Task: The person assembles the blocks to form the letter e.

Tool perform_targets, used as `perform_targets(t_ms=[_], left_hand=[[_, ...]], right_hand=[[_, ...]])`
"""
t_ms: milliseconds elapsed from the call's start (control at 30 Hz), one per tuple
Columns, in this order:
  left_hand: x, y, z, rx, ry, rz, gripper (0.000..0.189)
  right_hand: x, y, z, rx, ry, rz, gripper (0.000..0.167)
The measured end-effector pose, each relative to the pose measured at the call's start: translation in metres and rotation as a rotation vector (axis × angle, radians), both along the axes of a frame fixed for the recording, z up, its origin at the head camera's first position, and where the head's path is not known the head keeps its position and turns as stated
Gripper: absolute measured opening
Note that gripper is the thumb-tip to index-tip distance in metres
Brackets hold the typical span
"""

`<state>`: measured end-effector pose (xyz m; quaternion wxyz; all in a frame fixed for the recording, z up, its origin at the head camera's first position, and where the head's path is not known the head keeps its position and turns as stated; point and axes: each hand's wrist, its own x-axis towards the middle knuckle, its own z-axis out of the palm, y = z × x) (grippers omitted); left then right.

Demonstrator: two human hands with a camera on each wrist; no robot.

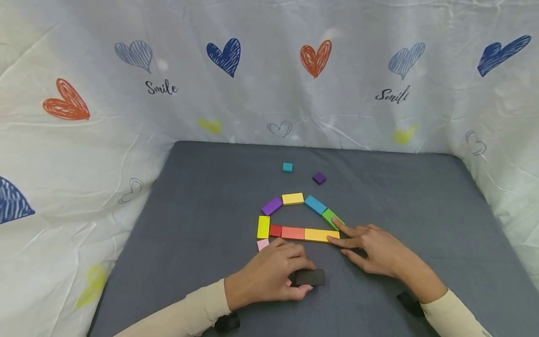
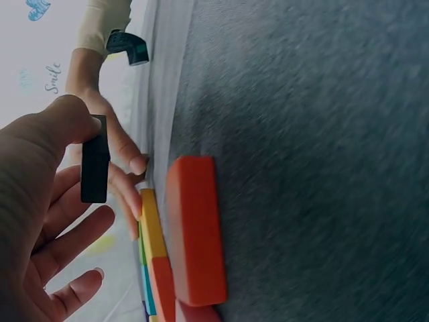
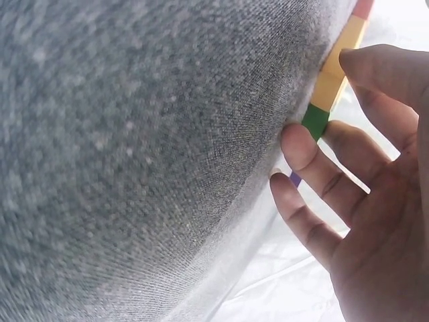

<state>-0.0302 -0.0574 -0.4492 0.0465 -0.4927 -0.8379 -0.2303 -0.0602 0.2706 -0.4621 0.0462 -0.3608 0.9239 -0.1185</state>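
Observation:
Between thumb and fingers, my left hand (image 1: 275, 271) pinches a black block (image 1: 310, 277), which shows narrow side on in the left wrist view (image 2: 95, 161). Below that hand an orange-red block (image 2: 196, 231) lies on the cloth, covered by the hand in the head view. My right hand (image 1: 375, 248) is spread, its fingertips at the light orange block (image 1: 317, 234) and the green block (image 1: 331, 218). A row runs leftward from there: a coral block (image 1: 292, 233), a red block (image 1: 275, 230) and an upright-lying yellow block (image 1: 263, 227).
A blue block (image 1: 315, 204), a pale yellow block (image 1: 292, 199) and a purple block (image 1: 272, 206) arch behind the row. A pink block (image 1: 262, 244) peeks out by the left hand. Farther back lie a teal cube (image 1: 287, 167) and a dark purple cube (image 1: 319, 178) on the grey cloth (image 1: 210, 187).

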Motion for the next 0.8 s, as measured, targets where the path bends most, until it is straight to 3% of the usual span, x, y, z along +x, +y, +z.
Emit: perform_targets(t_ms=[400, 800], left_hand=[[0.012, 0.0, -0.019, -0.091, 0.003, -0.038, 0.026], [0.014, -0.001, -0.022, -0.148, -0.041, -0.027, 0.029]], right_hand=[[0.001, -0.001, 0.0, -0.006, 0.009, 0.003, 0.05], [0.002, -0.001, 0.001, 0.009, -0.005, -0.006, 0.05]])
